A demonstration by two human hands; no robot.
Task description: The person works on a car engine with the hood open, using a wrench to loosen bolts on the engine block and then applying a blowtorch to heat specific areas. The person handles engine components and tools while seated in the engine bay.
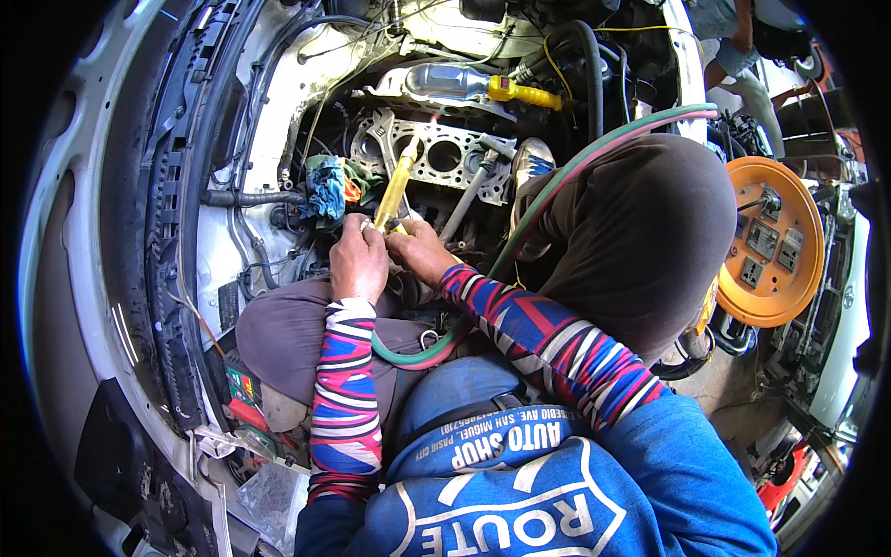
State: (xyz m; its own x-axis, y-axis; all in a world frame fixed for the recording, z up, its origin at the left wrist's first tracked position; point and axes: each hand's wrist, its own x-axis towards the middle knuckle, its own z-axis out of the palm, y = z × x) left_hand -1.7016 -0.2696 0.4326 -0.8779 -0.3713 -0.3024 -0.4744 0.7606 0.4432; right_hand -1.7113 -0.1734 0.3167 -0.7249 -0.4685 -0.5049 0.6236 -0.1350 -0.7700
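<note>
A long yellow, rod-like tool (397, 190) with a narrow pale tip slants up over the bared engine block (480, 158); its exact kind is unclear. At its lower end my left hand (358, 262) is closed around it. Close by on the right, my right hand (422, 252) is also closed, with a small black and yellow piece showing at its fingers. A combination wrench (382, 135) lies across the block's left part. Right of it rests a T-shaped metal tool (475, 186). A blue rag (325, 190) is bunched left of the tool.
A work lamp with a yellow handle (525, 93) lies behind the block. Joined green and red hoses (557, 190) curve past my right knee into my lap. An orange reel with sockets (775, 246) stands at the right. Another person (742, 70) is at the upper right.
</note>
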